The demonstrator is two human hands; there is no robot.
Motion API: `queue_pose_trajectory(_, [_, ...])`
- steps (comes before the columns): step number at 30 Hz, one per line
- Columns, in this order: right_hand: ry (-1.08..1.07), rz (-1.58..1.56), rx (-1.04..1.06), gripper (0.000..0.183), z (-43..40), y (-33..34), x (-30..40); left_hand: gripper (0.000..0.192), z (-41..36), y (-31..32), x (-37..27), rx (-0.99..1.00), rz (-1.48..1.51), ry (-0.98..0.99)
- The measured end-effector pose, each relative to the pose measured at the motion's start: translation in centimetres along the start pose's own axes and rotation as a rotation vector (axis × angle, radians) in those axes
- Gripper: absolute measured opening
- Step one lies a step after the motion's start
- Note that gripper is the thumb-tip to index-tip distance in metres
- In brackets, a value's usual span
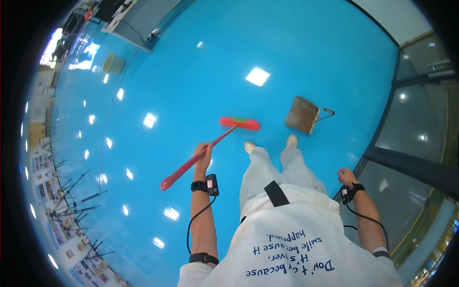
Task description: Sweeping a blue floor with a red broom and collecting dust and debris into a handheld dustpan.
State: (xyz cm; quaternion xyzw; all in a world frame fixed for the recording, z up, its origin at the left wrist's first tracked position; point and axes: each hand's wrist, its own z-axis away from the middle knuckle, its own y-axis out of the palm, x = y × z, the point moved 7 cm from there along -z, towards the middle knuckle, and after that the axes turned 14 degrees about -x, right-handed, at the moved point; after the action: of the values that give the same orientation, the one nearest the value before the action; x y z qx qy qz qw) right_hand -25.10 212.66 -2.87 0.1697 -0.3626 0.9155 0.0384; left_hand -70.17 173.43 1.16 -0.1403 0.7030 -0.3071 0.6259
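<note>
My left hand (203, 154) is closed around the red handle of a push broom (239, 123), whose red head with green bristles rests near the floor, ahead of my feet. The handle slants down to the left past my wrist. To the right of the broom head, a metal dustpan (302, 114) with a brownish pan and a looped handle sits on the blue floor, apart from the broom. My right hand (346, 176) hangs at my side with its fingers curled, holding nothing that I can see.
Glass panels in dark frames (412, 122) run along the right. A pale bin (114, 63) stands at the upper left, near a grey desk (140, 21). Several black tripod-like stands (75, 204) are at the far left. Both my shoes are just behind the broom and dustpan.
</note>
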Motion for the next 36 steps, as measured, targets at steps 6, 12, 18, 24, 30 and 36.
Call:
queue_pose_trajectory(6, [0.024,0.126,0.033,0.023,0.2,0.8,1.5,0.017,0.5,-1.0,-2.7,0.032,-0.005,0.075])
queue_pose_trajectory(12, [-0.077,0.146,0.093,0.027,-0.3,3.1,6.1,0.015,1.2,-1.9,-1.8,0.024,-0.004,0.048])
queue_pose_trajectory(18, [-0.086,0.295,0.182,0.025,-1.8,3.8,9.6,0.013,1.4,-3.1,-1.0,-0.009,0.022,0.02])
queue_pose_trajectory(24, [-0.228,0.399,0.187,0.023,-4.9,4.5,17.3,0.011,2.0,-3.9,-1.4,-0.034,0.093,-0.011])
queue_pose_trajectory(30, [-0.389,0.255,0.162,0.024,-6.4,5.8,25.2,0.012,2.2,-4.6,-1.7,-0.011,0.047,-0.019])
queue_pose_trajectory(36, [-0.367,0.282,0.162,0.021,-7.3,4.8,23.5,0.014,2.0,-5.5,-1.2,0.061,-0.044,-0.15])
